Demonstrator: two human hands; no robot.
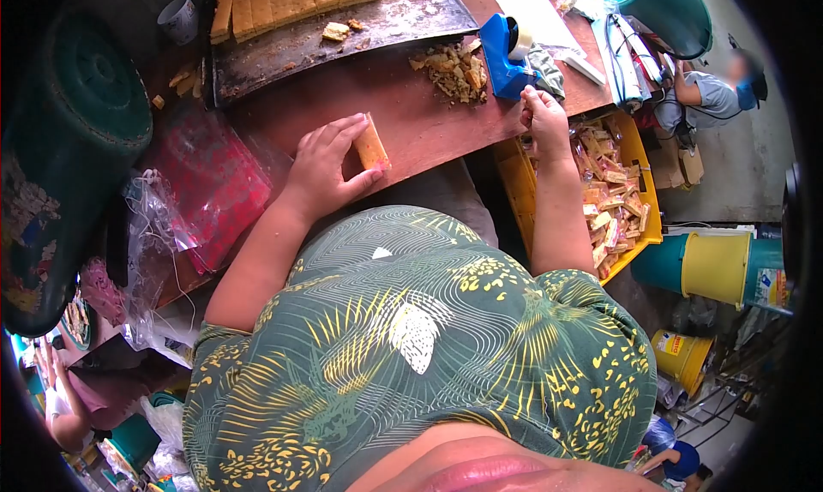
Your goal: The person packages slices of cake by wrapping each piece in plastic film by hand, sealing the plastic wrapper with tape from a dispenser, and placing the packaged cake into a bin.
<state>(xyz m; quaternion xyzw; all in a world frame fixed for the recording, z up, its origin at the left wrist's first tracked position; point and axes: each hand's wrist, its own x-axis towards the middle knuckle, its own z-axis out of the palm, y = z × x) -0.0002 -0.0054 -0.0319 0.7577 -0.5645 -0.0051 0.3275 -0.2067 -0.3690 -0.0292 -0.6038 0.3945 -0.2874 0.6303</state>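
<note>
Left hand (330, 166): fingers and thumb curled round a cake bar (373, 145), gripping it end to end at the near edge of the counter (437, 136). Right hand (542, 115): raised, fingertips pinched together (can't tell if anything is between them).

Beyond the right hand, very near its fingertips, a blue tape dispenser (507, 79) blocks the way straight ahead; a grey cloth (549, 70) is bunched just past the hand on its right. Beneath the right forearm, a yellow crate (512, 175) full of wrapped bars (613, 209) (forearm hides part of it).

Ahead of the left hand, a dark, crumb-strewn tray (283, 68) takes up the far side of the counter, with a cut slab of cake (300, 2) on it and a broken piece (336, 31) nearer the hand. Crumb heap (454, 74) lies between the hands, farther out, near the dispenser.

Left of the left hand: red plastic (219, 179), then a clear bag (146, 235) (crumpled), then a big green bin (77, 123) crowding that side. Mug (177, 19) ahead and to the left, past the tray corner. Well right of the right hand, another person (699, 93) and some stacked buckets (713, 267).
</note>
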